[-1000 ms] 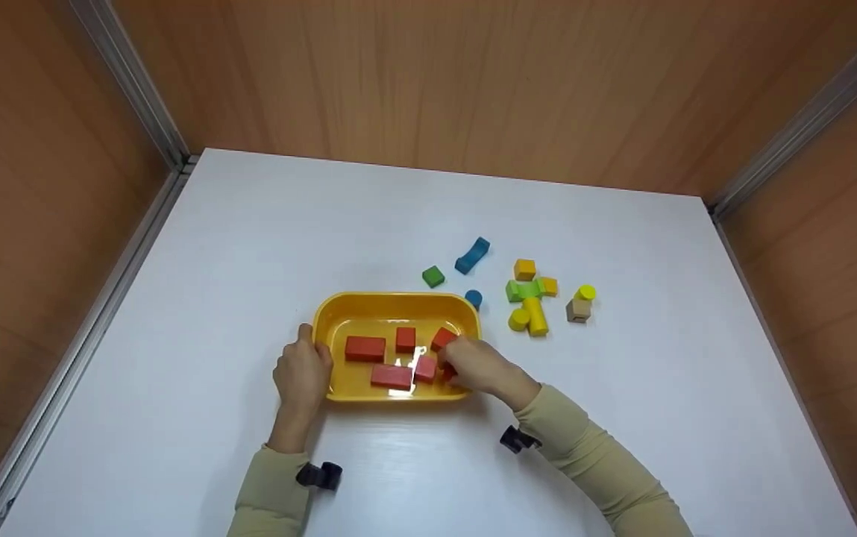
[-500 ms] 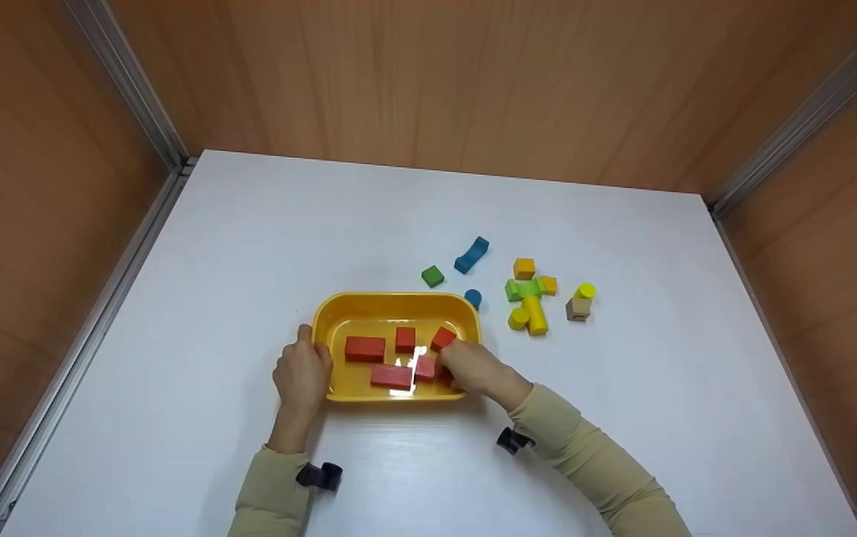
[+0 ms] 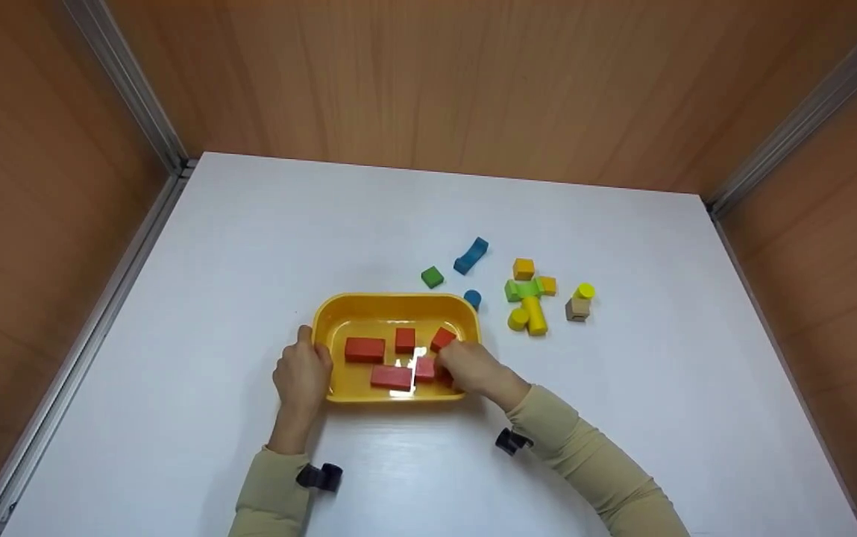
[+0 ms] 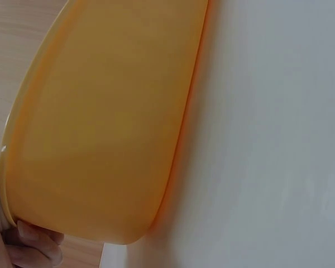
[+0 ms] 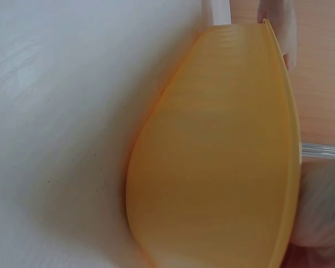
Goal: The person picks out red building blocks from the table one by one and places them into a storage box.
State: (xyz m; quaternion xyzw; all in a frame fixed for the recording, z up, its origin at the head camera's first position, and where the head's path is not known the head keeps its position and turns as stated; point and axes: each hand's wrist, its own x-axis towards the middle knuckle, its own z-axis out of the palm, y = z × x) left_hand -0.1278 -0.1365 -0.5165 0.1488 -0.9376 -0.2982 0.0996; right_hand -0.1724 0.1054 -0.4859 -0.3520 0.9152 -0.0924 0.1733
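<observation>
A yellow plastic tray (image 3: 353,386) with several red blocks in it stands in front of me. My left hand (image 3: 303,373) grips its left end, fingers on the outer wall and thumb at the rim; the left wrist view shows curled fingers (image 4: 36,245) under the rim. Over the right end, my right hand (image 3: 475,369) reaches into the tray, its fingertips curled around a red block (image 3: 444,378) that they mostly hide. Close beside those fingertips lie a pinkish-red cube (image 3: 425,368) and a tilted red block (image 3: 443,338). Farther left are two longer red blocks.
Behind the tray lie a green cube (image 3: 432,277), a blue curved block (image 3: 471,256) and a blue cylinder (image 3: 472,299). To the right, yellow and green blocks (image 3: 529,290) cluster near a plain wooden block (image 3: 577,309). Wooden panels (image 3: 428,89) wall in the white table.
My right hand has shifted slightly left and down inside the tray, covering more of the red block beneath its fingers. The left hand and the tray stay in place.
</observation>
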